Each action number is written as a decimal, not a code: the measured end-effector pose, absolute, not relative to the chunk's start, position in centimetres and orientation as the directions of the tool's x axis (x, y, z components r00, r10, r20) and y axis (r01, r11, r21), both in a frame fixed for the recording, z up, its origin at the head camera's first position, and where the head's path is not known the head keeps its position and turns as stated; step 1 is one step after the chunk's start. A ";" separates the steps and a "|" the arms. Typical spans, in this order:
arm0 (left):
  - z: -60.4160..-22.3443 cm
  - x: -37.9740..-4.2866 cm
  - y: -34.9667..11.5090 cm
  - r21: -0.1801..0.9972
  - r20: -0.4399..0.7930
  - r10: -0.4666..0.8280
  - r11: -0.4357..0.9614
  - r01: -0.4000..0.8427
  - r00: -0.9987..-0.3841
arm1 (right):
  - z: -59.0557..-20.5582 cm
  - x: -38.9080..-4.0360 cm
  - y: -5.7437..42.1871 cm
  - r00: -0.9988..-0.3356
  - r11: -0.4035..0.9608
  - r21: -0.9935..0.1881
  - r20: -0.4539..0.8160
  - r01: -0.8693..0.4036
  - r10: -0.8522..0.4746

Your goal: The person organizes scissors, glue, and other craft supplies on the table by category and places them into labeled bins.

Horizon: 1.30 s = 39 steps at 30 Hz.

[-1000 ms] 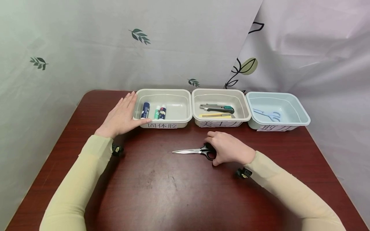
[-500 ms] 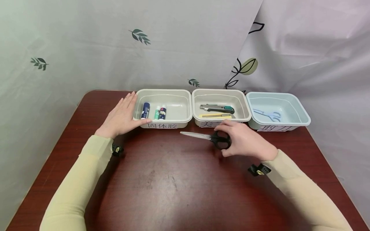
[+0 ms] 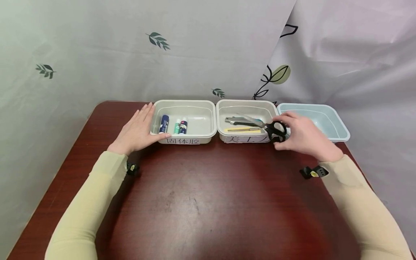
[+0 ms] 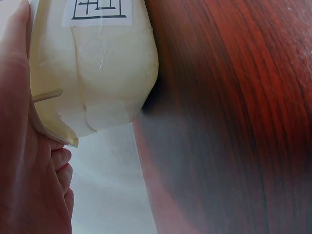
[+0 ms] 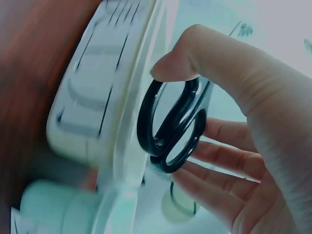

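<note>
My right hand [image 3: 303, 135] pinches a pair of scissors by its black handles [image 5: 173, 129]; the grey blades [image 3: 251, 120] point left above the middle bin [image 3: 248, 104]. In the right wrist view, thumb and fingers close on the handle loops from opposite sides. The blue bin [image 3: 339, 134] lies behind that hand, its contents mostly hidden. My left hand [image 3: 134, 131] rests with straight, spread fingers on the left corner of the left bin [image 3: 182, 103]. In the left wrist view it lies along that bin's rim [image 4: 53, 139].
Glue sticks [image 3: 183, 126] lie in the left bin. A yellow cutter [image 3: 242, 130] and a dark green cutter [image 3: 234, 121] lie in the middle one. The bins stand in a row at the back of the brown table [image 3: 201, 195], before a patterned curtain [image 3: 195, 50].
My right hand has lifted the scissors off the table and carried them right and back, up to the bins. My left hand has stayed at the left bin.
</note>
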<state>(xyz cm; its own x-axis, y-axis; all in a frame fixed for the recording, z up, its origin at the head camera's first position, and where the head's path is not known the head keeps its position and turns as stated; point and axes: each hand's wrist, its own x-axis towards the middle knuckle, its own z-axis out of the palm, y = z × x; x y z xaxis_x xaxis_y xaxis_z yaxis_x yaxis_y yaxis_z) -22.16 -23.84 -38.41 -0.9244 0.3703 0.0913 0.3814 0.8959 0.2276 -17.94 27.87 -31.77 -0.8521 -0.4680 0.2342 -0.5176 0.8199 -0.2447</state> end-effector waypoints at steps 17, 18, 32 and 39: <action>-38.3 -22.2 -23.7 0.232 0.096 0.372 0.894 0.384 -0.923 | -31.5 -20.5 37.6 -0.958 0.946 -0.169 0.127 -0.275 -0.256; -38.3 -22.2 -23.7 0.233 0.095 0.371 0.894 0.383 -0.924 | -31.5 -20.6 38.1 -0.963 0.951 -0.166 0.114 -0.260 -0.244; -38.4 -22.1 -23.8 0.229 0.089 0.370 0.896 0.381 -0.925 | -31.8 -21.9 42.8 -0.977 0.976 -0.055 -0.038 -0.209 -0.211; -38.7 -22.2 -23.7 0.231 0.092 0.369 0.895 0.381 -0.925 | -32.6 -22.7 43.0 -0.971 0.973 -0.057 -0.074 -0.223 -0.226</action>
<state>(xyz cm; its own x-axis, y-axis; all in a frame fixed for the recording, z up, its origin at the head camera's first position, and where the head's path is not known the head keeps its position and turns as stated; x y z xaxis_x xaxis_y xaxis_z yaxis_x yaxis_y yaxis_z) -22.15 -23.75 -38.73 -0.9246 0.3695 0.0923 0.3808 0.8953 0.2311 -22.73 43.04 -32.57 -0.9712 -0.2264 -0.0745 -0.2225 0.9733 -0.0565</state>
